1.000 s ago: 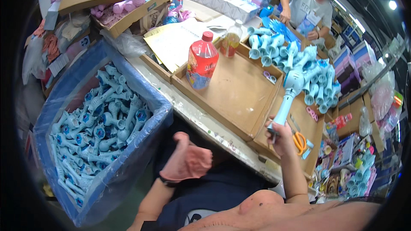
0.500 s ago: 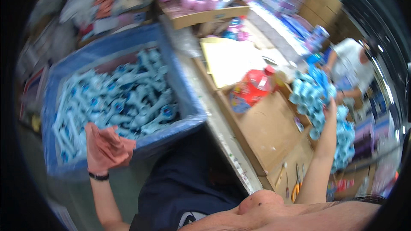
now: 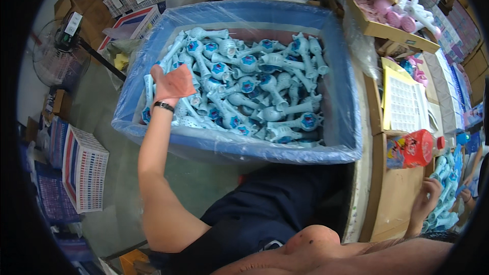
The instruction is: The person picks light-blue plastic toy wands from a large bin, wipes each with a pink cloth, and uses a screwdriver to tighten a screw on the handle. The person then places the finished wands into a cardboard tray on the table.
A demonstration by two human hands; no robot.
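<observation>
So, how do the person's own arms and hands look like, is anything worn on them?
Both forearms are bare, with no sleeves and no gloves showing. The left hand has a thin dark band, like a watch or bracelet, around the wrist. The right hand shows nothing worn on it; no ring can be made out. The dark navy clothing covers only the body.

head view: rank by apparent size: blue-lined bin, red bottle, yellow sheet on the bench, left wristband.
1. blue-lined bin
2. yellow sheet
3. red bottle, close to the sheet; fisheye bending near the rim makes this pair unsure
4. wristband
</observation>
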